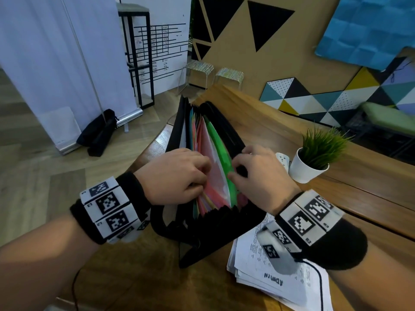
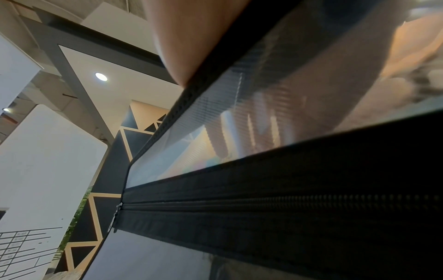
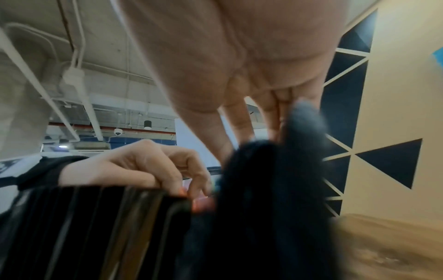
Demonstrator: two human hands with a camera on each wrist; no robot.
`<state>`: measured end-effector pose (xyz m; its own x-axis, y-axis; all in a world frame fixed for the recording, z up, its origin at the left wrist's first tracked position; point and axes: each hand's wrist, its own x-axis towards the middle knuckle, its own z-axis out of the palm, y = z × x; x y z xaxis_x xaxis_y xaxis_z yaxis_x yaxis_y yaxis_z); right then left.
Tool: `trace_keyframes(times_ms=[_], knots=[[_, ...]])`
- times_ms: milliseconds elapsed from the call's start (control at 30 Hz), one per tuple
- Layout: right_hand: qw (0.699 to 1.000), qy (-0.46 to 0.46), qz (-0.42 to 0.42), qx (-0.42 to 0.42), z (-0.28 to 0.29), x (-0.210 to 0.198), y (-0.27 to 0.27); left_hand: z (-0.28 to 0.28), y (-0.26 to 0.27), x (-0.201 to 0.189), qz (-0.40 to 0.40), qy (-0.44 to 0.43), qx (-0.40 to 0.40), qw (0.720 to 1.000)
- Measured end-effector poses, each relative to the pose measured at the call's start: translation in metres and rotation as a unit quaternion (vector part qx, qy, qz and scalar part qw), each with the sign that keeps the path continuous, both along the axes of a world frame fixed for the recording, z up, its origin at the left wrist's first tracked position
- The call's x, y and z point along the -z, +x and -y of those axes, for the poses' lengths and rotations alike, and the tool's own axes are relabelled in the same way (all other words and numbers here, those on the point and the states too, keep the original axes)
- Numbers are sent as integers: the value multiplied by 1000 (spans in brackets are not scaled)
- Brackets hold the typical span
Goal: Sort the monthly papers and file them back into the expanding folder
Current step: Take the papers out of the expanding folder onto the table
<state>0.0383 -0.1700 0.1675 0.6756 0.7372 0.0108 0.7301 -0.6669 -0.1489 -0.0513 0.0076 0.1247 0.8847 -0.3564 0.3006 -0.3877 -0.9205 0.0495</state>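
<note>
Head view: nearest, one stack of printed papers (image 1: 258, 263) is seen lying on the wooden table (image 1: 336, 198), partly under the right wrist. Just beyond it, one black expanding folder (image 1: 226, 133) is stood open on the table, its many coloured dividers (image 1: 219, 176) fanned; an exact count cannot be made. Two hands are set over its near end. The left hand (image 1: 177, 176) is curled, fingertips pinched on the pink dividers. The right hand (image 1: 260, 176) is draped over the folder's right wall, fingers bent over its rim and the thumb pressed to the green divider. To the right, one potted plant (image 1: 314, 158) is stood, with one white power strip (image 1: 283, 160) beside it. Farther off, two clear stools (image 1: 215, 74) are placed by the wall.
</note>
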Motion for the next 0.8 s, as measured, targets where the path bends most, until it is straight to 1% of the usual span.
trace_keyframes(times_ms=[33,67,133,167,233,300,367,433,500,567,633,700,800], knots=[[1000,24,-14,-2,-5,-1,2,1,0,-1,1,2,1,1000],[999,24,-42,3,-11,-1,4,1,0,-2,3,3,4,1000],[994,-37,-98,32,-26,1,8,2,0,-3,2,1,7,1000],[990,-71,-111,48,-32,2,9,1,0,-2,2,-1,8,1000],[986,-104,-119,61,-43,5,9,-1,-1,-1,0,-6,7,1000],[982,-148,-111,42,-46,10,10,-1,-2,0,1,-13,2,1000],[972,-203,-115,-6,-44,19,9,-2,-3,1,8,-17,-1,1000],[967,-216,-125,-46,-42,28,10,-2,-2,1,12,-18,-2,1000],[976,-172,-127,-30,-36,26,15,-2,-3,1,15,-15,-3,1000],[989,-71,-130,0,-24,10,24,-4,-3,2,8,-14,-4,1000],[992,22,-123,21,-4,-14,32,-6,-4,1,-6,-7,-11,1000],[986,105,-117,47,23,-33,39,-6,-5,-2,-23,0,-24,999],[968,200,-132,75,72,-42,51,-3,-7,-9,-38,-22,-50,998]])
